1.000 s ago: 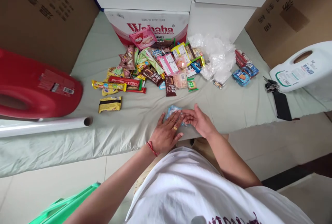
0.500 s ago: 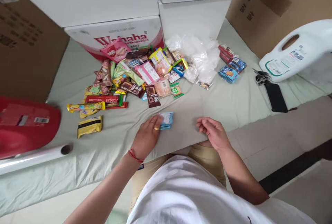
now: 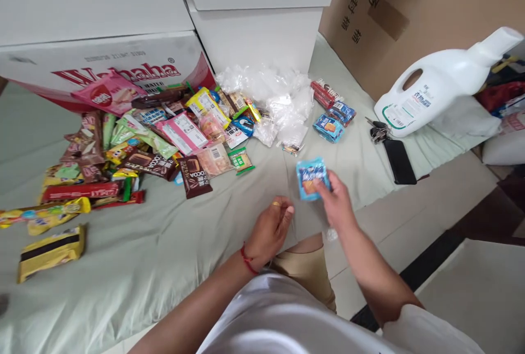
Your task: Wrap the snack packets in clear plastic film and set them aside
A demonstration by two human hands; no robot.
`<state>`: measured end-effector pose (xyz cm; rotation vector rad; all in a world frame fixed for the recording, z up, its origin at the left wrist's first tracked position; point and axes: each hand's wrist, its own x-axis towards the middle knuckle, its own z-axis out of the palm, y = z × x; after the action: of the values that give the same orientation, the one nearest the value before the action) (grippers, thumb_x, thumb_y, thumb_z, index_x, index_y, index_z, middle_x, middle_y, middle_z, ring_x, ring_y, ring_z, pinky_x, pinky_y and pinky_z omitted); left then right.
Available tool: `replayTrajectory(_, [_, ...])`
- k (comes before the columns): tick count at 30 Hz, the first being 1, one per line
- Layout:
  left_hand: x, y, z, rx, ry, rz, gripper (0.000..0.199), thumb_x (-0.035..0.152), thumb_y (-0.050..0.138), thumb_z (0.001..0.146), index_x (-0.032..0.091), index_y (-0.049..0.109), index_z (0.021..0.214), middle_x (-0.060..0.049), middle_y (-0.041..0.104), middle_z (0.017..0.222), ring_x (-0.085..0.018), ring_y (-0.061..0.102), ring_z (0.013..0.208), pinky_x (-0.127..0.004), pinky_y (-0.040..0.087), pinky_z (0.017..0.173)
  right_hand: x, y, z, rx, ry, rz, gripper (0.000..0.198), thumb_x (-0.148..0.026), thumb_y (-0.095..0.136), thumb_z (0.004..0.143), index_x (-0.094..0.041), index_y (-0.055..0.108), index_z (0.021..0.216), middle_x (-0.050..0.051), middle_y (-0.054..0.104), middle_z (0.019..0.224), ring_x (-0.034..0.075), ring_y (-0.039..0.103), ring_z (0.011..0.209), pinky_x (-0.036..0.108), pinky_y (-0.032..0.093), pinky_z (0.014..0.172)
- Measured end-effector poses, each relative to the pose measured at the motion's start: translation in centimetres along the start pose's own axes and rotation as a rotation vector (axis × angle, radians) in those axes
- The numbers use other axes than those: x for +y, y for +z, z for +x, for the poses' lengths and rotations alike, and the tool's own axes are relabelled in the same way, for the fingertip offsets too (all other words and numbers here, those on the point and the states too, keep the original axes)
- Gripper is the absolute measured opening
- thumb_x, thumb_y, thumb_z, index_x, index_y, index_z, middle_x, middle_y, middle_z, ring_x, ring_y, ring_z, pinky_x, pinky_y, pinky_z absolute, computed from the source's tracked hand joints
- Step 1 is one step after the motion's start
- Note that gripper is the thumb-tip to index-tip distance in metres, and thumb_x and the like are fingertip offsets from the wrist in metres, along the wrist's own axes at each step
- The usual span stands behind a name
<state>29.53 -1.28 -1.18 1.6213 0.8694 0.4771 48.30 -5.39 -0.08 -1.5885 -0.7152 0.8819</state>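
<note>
My right hand pinches a light-blue biscuit packet between thumb and fingers, raised a little over the cloth. To its left, my left hand is loosely closed with curled fingers, and nothing shows in it. A scrap of clear plastic shows just below my right hand. Beyond the held packet lie another light-blue biscuit packet, a dark-blue packet and a red packet, grouped together. A large pile of wrapped snacks spreads to the left, with a brown cocoa wafer packet near its front.
Crumpled clear plastic bags sit against white boxes at the back. On the right are a white detergent bottle, keys and a black phone. A yellow packet lies at the left on the green cloth.
The blue packet has passed from under my left hand into my right hand and is lifted. My left hand has curled closed. The view has swung to the right.
</note>
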Motion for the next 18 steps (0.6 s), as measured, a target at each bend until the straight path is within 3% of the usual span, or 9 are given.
replayTrajectory(2, [-0.6,-1.3,-0.1,0.068,0.077,0.159,0.028,0.045,0.045,0.103,0.021,0.058,0.110,-0.010,0.075,0.101,-0.024,0.075,0.096,-0.039,0.063,0.080,-0.3,-3.1,5.1,-0.001,-0.104,-0.252,0.047,-0.055,0.068,0.089,-0.024,0.068,0.124,0.007,0.074,0.108,0.028,0.067,0.096,0.042,0.052,0.091])
replayTrajectory(4, [-1.3,-3.5,-1.2,0.138,0.092,0.274,0.026,0.040,0.046,0.103,0.021,0.062,0.111,-0.008,0.076,0.103,-0.022,0.075,0.095,-0.037,0.062,0.082,-0.8,-5.7,10.2,-0.014,-0.229,-0.585,0.050,-0.052,0.067,0.088,-0.021,0.070,0.127,0.010,0.074,0.108,0.031,0.064,0.102,0.046,0.049,0.098])
replayTrajectory(7, [-3.0,-7.7,-4.4,0.292,0.153,0.449,0.023,0.038,0.048,0.101,0.024,0.066,0.106,-0.006,0.075,0.109,-0.022,0.074,0.100,-0.038,0.062,0.088,-1.5,-7.9,15.6,0.028,-0.372,-0.990,0.053,-0.049,0.067,0.087,-0.016,0.072,0.128,0.016,0.071,0.115,0.036,0.057,0.112,0.053,0.042,0.106])
replayTrajectory(11, [-6.1,-12.2,-10.7,0.502,0.065,0.698,0.020,0.040,0.055,0.095,0.032,0.070,0.104,-0.002,0.074,0.119,-0.028,0.073,0.105,-0.049,0.062,0.093,-1.5,-7.5,16.4,0.211,-0.568,-1.191,0.053,-0.051,0.063,0.092,-0.019,0.069,0.134,0.018,0.055,0.144,0.040,0.045,0.129,0.056,0.037,0.112])
replayTrajectory(13, [-7.2,-12.9,-13.5,0.588,-0.036,0.734,0.028,0.043,0.056,0.091,0.047,0.071,0.115,0.010,0.068,0.135,-0.032,0.072,0.109,-0.060,0.059,0.100,-0.7,-6.5,15.5,0.209,-0.614,-1.216,0.061,-0.054,0.057,0.095,-0.020,0.058,0.146,0.019,0.044,0.156,0.041,0.039,0.139,0.058,0.034,0.115])
replayTrajectory(16, [-8.2,-12.4,-15.7,0.654,-0.072,0.753,0.062,0.042,0.053,0.086,0.074,0.046,0.139,0.036,0.046,0.151,-0.036,0.068,0.119,-0.068,0.054,0.107,1.4,-5.5,15.3,0.181,-0.580,-1.266,0.079,-0.058,0.047,0.099,-0.016,0.029,0.163,0.024,0.023,0.168,0.043,0.023,0.152,0.066,0.028,0.116])
replayTrajectory(18, [-8.8,-11.8,-16.0,0.683,-0.027,0.806,0.074,0.040,0.052,0.082,0.075,0.034,0.144,0.040,0.041,0.150,-0.037,0.071,0.114,-0.070,0.055,0.101,2.5,-5.6,16.7,0.196,-0.522,-1.289,0.083,-0.058,0.041,0.101,-0.011,0.018,0.165,0.029,0.014,0.169,0.045,0.013,0.156,0.070,0.026,0.116])
